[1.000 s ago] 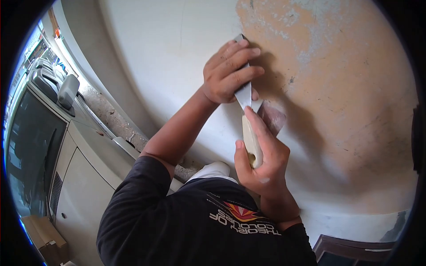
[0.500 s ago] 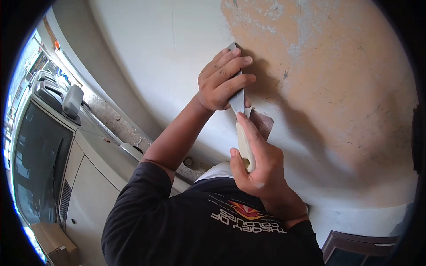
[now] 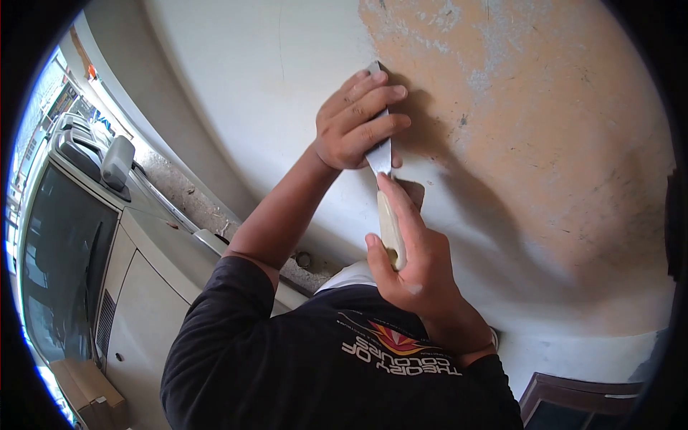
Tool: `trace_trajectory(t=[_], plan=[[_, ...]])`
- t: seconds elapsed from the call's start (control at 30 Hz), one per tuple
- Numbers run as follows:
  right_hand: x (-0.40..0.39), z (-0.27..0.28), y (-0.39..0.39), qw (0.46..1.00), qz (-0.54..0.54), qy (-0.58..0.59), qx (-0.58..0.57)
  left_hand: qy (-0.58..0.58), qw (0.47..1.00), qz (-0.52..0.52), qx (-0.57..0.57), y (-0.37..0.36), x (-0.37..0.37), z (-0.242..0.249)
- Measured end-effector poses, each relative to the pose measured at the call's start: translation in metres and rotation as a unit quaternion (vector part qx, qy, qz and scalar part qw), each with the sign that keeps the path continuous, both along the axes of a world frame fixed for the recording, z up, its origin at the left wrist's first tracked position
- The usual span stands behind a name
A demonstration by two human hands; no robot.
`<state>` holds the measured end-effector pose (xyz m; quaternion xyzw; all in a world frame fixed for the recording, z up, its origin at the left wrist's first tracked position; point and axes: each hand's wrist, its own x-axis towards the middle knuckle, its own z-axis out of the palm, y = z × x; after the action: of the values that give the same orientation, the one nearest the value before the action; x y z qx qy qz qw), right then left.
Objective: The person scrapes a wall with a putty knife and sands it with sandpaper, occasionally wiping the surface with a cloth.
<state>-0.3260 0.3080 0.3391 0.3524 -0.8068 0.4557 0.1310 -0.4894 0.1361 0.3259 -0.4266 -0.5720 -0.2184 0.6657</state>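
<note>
A scraper with a pale handle [image 3: 388,226] and a long metal blade [image 3: 382,154] lies at a slant against the wall. My right hand [image 3: 423,265] is wrapped round its handle, with the index finger stretched toward the blade. Higher up, my left hand [image 3: 362,122] lies over the blade, fingers across it and the thumb partly showing at its lower edge. The blade tip shows past my left fingertips, at the border between white wall [image 3: 287,93] and bare tan patch [image 3: 530,136]. A brownish flat piece [image 3: 410,191] shows partly behind my right index finger; its full shape is hidden.
A light-coloured vehicle [image 3: 150,308] with a side mirror [image 3: 117,161] stands at the left. Below it is a cardboard box [image 3: 86,394]. A dark-framed panel [image 3: 573,401] is at the lower right. Debris lies on a ledge [image 3: 186,193] beside the vehicle.
Both hands and the scraper have shifted slightly up and to the left along the wall. Less of the brownish piece shows beside my right hand.
</note>
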Motion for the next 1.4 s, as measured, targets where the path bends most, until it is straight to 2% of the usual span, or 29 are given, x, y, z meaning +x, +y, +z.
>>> trace_trajectory(t=[0.2, 0.27, 0.3, 0.37, 0.47, 0.6, 0.77, 0.9, 1.03, 1.2, 1.4], plan=[[0.002, 0.001, 0.001, 0.999, 0.0, -0.024, 0.032, 0.006, 1.0, -0.024, 0.003, 0.003, -0.002, -0.002], [0.002, -0.001, -0.002, 0.998, -0.009, 0.048, 0.026, -0.003, 0.999, -0.032, 0.012, 0.002, -0.001, -0.003], [0.004, 0.0, -0.001, 0.999, -0.008, 0.046, 0.024, -0.005, 0.999, -0.031, 0.01, 0.002, 0.0, -0.005], [0.009, 0.005, 0.002, 0.999, 0.006, -0.032, 0.022, -0.002, 1.0, -0.024, -0.004, 0.002, 0.0, -0.007], [0.001, 0.004, -0.001, 1.0, 0.0, -0.005, 0.023, -0.002, 1.0, -0.021, -0.023, -0.004, 0.0, 0.005], [0.002, 0.004, -0.002, 1.0, 0.005, 0.005, 0.012, -0.001, 1.0, -0.017, -0.006, -0.001, 0.002, -0.003], [-0.002, 0.006, -0.003, 1.0, 0.001, 0.001, 0.012, 0.011, 1.0, -0.026, -0.001, -0.003, -0.003, 0.01], [0.005, 0.007, -0.002, 1.0, 0.002, -0.013, 0.026, -0.012, 0.999, -0.032, 0.009, 0.003, 0.004, -0.005], [0.002, 0.009, -0.002, 1.0, 0.003, -0.008, 0.028, 0.009, 0.999, -0.034, 0.003, -0.002, -0.002, 0.008], [0.007, 0.005, -0.005, 0.999, -0.01, -0.011, 0.045, 0.003, 0.999, -0.038, -0.001, 0.0, -0.002, -0.004], [0.003, 0.0, -0.004, 1.0, -0.009, -0.007, 0.015, -0.008, 0.999, -0.024, -0.027, -0.005, 0.002, 0.006]])
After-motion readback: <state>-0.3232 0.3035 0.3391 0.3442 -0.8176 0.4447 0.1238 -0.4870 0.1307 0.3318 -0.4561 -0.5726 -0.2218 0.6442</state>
